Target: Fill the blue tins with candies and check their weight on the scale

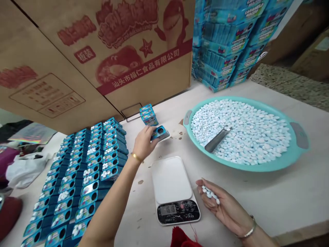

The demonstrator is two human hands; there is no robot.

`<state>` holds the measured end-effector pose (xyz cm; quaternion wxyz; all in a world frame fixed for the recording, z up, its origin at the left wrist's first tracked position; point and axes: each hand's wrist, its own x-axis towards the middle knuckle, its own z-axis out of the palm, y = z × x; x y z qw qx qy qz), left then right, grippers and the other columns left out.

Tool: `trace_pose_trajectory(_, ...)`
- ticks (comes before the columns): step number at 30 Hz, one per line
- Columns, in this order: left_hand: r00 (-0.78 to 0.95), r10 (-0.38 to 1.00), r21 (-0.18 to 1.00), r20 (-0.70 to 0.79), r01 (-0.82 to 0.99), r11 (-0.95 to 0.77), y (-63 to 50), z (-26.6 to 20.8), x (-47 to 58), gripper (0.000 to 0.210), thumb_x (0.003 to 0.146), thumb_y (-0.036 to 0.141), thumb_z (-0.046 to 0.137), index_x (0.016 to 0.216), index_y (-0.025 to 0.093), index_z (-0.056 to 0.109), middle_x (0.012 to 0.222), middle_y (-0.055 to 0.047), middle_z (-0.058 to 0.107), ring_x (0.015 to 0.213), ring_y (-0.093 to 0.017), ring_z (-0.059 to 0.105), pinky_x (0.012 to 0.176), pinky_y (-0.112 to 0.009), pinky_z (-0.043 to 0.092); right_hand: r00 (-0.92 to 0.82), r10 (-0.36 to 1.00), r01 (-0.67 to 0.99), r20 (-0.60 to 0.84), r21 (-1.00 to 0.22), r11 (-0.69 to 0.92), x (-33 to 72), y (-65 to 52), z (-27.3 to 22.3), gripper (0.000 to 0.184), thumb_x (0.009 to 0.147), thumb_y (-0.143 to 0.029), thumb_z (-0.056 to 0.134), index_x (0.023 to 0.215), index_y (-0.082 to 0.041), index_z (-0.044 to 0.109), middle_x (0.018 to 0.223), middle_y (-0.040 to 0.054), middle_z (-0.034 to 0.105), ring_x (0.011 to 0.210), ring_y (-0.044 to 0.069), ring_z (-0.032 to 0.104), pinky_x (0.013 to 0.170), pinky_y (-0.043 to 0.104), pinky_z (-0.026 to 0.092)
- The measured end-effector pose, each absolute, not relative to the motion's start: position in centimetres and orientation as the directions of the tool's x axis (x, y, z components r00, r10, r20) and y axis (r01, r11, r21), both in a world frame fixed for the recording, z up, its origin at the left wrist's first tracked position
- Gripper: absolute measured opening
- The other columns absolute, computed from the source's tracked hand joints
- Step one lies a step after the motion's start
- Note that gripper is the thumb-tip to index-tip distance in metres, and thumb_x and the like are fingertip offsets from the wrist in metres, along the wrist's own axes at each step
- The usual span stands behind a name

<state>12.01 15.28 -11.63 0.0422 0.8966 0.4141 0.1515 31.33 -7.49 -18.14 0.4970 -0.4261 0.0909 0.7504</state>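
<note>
My left hand (144,143) is closed on a small blue candy box (161,131) with a dark round hole in its top, held above the table beyond the scale. My right hand (227,210) is palm up with curled fingers, cupping several pale oval candies (210,194). Between the two hands lies a white kitchen scale (171,180) with a bare platform and a lit display. A few more blue boxes (148,115) stand together just past my left hand. To the right, a turquoise basin (231,165) is full of the same candies, with a metal scoop (218,140) resting in them.
Rows of blue boxes (87,178), many with candies on top, fill the table's left side. A large printed carton (151,79) stands behind. Wrapped stacks of blue packs (221,44) rise at the back right. A white plastic bag (27,168) lies far left.
</note>
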Motion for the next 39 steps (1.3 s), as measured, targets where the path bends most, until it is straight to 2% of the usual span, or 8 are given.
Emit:
trace_pose_trajectory(6,0.476,0.873,0.046,0.106,0.875,-0.483,23.3,-14.5,12.8,0.034,0.086,0.029,0.061,0.118,0.015,0.058,0.115,-0.014,0.062,0.107,-0.029,0.058,0.087,-0.038,0.043,-0.13,0.663,-0.837,-0.737,-0.277,-0.472,31.7,-7.8,-18.7,0.031,0.067,-0.039,0.084,0.084,-0.015,0.074,0.073,0.0021,0.058,0.047,0.003,0.034,0.04,0.016,0.035)
trace_pose_trajectory(12,0.475,0.835,0.061,0.277,0.859,-0.509,21.1,-13.7,10.5,0.043,0.09,0.036,0.057,0.128,0.016,0.052,0.127,-0.016,0.055,0.118,-0.029,0.051,0.094,-0.041,0.038,-0.156,0.607,-0.812,-0.779,-0.249,-0.528,31.4,-8.1,-18.7,0.027,0.069,-0.036,0.082,0.084,-0.015,0.074,0.075,0.0032,0.058,0.047,0.004,0.032,0.04,0.017,0.039)
trace_pose_trajectory(16,0.507,0.819,0.081,0.27,0.835,-0.544,14.0,-10.1,5.7,0.031,0.093,0.037,0.054,0.117,0.018,0.054,0.117,-0.011,0.06,0.113,-0.024,0.054,0.094,-0.038,0.038,-0.175,0.598,-0.767,-0.782,-0.272,-0.58,31.1,-8.8,-18.9,0.024,0.072,-0.038,0.079,0.084,-0.018,0.073,0.075,0.0018,0.056,0.049,0.005,0.032,0.042,0.019,0.044)
trace_pose_trajectory(22,0.336,0.939,-0.232,0.071,0.921,-0.312,5.0,-9.5,-2.2,0.023,0.081,0.039,0.067,0.093,0.02,0.062,0.116,-0.013,0.06,0.105,-0.032,0.052,0.085,-0.045,0.041,-0.251,0.667,-0.711,-0.702,-0.334,-0.619,30.0,-9.3,-18.6,0.024,0.075,-0.039,0.077,0.084,-0.018,0.071,0.073,0.0001,0.052,0.049,0.005,0.027,0.042,0.019,0.043)
trace_pose_trajectory(25,0.308,0.951,-0.306,0.036,0.909,-0.283,3.7,-11.0,-3.7,0.009,0.082,0.029,0.065,0.086,0.021,0.064,0.123,-0.014,0.058,0.109,-0.034,0.051,0.086,-0.048,0.041,-0.264,0.695,-0.701,-0.669,-0.362,-0.615,29.2,-9.5,-17.7,0.024,0.075,-0.038,0.077,0.084,-0.017,0.07,0.074,0.001,0.053,0.048,0.004,0.029,0.042,0.019,0.042)
trace_pose_trajectory(29,0.392,0.917,-0.265,0.066,0.893,-0.363,3.0,-10.4,-2.3,0.007,0.085,0.023,0.059,0.081,0.021,0.064,0.123,-0.012,0.058,0.114,-0.034,0.05,0.09,-0.051,0.039,-0.234,0.717,-0.717,-0.656,-0.382,-0.583,29.0,-10.0,-16.7,0.025,0.073,-0.036,0.079,0.084,-0.015,0.071,0.073,0.0012,0.054,0.048,0.004,0.032,0.039,0.017,0.038)
trace_pose_trajectory(34,0.61,0.792,-0.15,0.025,0.786,-0.6,1.4,-6.9,4.3,0.016,0.092,0.03,0.053,0.084,0.019,0.062,0.099,-0.01,0.062,0.086,-0.024,0.058,0.074,-0.038,0.044,-0.122,0.751,-0.748,-0.649,-0.437,-0.5,30.4,-11.0,-16.7,0.022,0.073,-0.034,0.079,0.084,-0.017,0.071,0.074,0.0009,0.057,0.05,0.004,0.038,0.037,0.014,0.036)
trace_pose_trajectory(39,0.774,0.63,-0.167,-0.063,0.615,-0.771,0.7,-6.8,11.8,0.017,0.093,0.025,0.051,0.086,0.017,0.064,0.092,-0.009,0.061,0.08,-0.021,0.058,0.067,-0.033,0.042,-0.066,0.752,-0.737,-0.656,-0.476,-0.48,31.6,-11.9,-16.7,0.023,0.071,-0.033,0.08,0.084,-0.017,0.07,0.075,0.0022,0.059,0.051,0.005,0.042,0.035,0.013,0.033)
